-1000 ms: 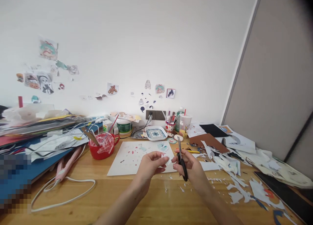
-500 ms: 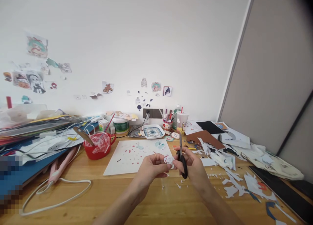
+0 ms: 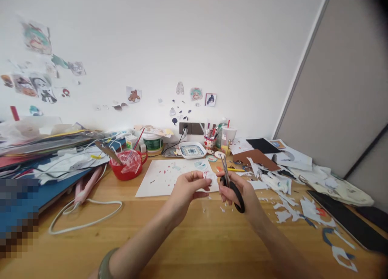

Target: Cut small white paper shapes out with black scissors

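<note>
Between the thumb and fingers of my left hand (image 3: 189, 190) is a small white paper cutout (image 3: 209, 175) with red lines on it. Black-handled scissors (image 3: 233, 190) are in my right hand (image 3: 239, 188), their blades pointing up and slightly parted. The blades stand just right of the cutout, apart from it. Beneath and behind my left hand lies a white sheet (image 3: 163, 176) dotted with small red and teal paper pieces.
White paper scraps (image 3: 286, 208) litter the table's right side, near a long black flat object (image 3: 345, 218). A red mug (image 3: 125, 165) stands left of the sheet, a patterned square dish (image 3: 192, 150) behind it. A white cable (image 3: 87, 226) loops at left.
My right hand has moved off the cutout, and the scissors have tilted and their blades parted. The view has tipped downward, and a bracelet shows on my left wrist.
</note>
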### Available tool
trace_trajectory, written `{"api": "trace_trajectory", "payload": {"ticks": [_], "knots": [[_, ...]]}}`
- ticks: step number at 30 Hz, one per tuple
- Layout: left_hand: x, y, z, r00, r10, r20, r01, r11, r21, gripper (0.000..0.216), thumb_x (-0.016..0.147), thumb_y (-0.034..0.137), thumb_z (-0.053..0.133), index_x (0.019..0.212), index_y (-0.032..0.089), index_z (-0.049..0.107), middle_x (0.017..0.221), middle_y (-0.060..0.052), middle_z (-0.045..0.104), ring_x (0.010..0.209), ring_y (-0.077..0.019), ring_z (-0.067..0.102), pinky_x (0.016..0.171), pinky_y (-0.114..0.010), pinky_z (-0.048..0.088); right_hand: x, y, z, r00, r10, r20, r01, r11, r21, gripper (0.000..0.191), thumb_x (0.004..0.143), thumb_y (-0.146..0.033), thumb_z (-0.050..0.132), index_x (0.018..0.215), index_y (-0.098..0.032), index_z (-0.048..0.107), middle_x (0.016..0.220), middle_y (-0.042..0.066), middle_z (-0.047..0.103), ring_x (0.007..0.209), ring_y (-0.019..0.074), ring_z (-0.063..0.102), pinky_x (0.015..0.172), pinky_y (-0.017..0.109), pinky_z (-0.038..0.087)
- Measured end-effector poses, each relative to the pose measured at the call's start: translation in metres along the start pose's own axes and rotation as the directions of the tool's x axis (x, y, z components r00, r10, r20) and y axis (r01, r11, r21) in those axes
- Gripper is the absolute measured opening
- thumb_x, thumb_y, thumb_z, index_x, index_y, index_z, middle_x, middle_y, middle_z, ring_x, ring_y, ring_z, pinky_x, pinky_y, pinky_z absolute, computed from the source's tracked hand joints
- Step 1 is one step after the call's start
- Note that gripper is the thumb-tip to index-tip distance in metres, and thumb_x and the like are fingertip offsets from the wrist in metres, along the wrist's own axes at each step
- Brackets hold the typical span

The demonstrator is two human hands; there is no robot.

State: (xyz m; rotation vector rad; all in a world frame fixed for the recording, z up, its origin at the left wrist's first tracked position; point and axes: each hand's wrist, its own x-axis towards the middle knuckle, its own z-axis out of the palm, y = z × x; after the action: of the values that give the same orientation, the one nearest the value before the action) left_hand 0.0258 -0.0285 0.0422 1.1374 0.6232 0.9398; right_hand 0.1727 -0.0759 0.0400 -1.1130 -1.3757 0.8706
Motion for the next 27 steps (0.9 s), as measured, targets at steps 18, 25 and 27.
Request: {"api": "trace_trajectory", "payload": {"ticks": [18, 25, 27], "knots": [[-0.007, 0.005, 0.004, 0.999, 0.044, -0.013, -0.045, 0.998, -0.049, 0.022, 0.059, 0.030, 0.066, 0.065, 0.013, 0.054, 0.068, -0.002, 0.058, 0.066, -0.0101, 0.053, 0.059, -0.021, 0.042, -0.011, -0.005, 0.002, 0.965, -0.068, 0.253, 0.151, 0.932, -0.328, 0.012, 0.073, -0.028, 0.050, 0.080, -0.018, 0.048, 0.067, -0.002, 0.046, 0.061, 0.0124, 0.047, 0.053, 0.023, 0.037], [-0.008, 0.003, 0.005, 0.999, 0.034, 0.011, -0.034, 0.999, -0.033, 0.022, 0.059, 0.031, 0.066, 0.063, 0.014, 0.053, 0.069, -0.002, 0.058, 0.064, -0.0089, 0.051, 0.059, -0.022, 0.041, -0.009, -0.005, 0.002, 0.963, -0.074, 0.261, 0.142, 0.956, -0.255, 0.014, 0.074, -0.030, 0.049, 0.070, -0.018, 0.046, 0.063, -0.002, 0.044, 0.057, 0.0108, 0.043, 0.051, 0.023, 0.036], [-0.008, 0.003, 0.005, 0.999, 0.036, 0.015, -0.036, 0.999, -0.034, 0.022, 0.059, 0.032, 0.065, 0.063, 0.014, 0.052, 0.071, -0.002, 0.059, 0.065, -0.0089, 0.051, 0.060, -0.022, 0.041, -0.009, -0.005, 0.001, 0.963, -0.063, 0.261, 0.125, 0.965, -0.229, 0.014, 0.075, -0.031, 0.048, 0.070, -0.018, 0.047, 0.063, -0.002, 0.044, 0.055, 0.0104, 0.042, 0.050, 0.022, 0.035]]}}
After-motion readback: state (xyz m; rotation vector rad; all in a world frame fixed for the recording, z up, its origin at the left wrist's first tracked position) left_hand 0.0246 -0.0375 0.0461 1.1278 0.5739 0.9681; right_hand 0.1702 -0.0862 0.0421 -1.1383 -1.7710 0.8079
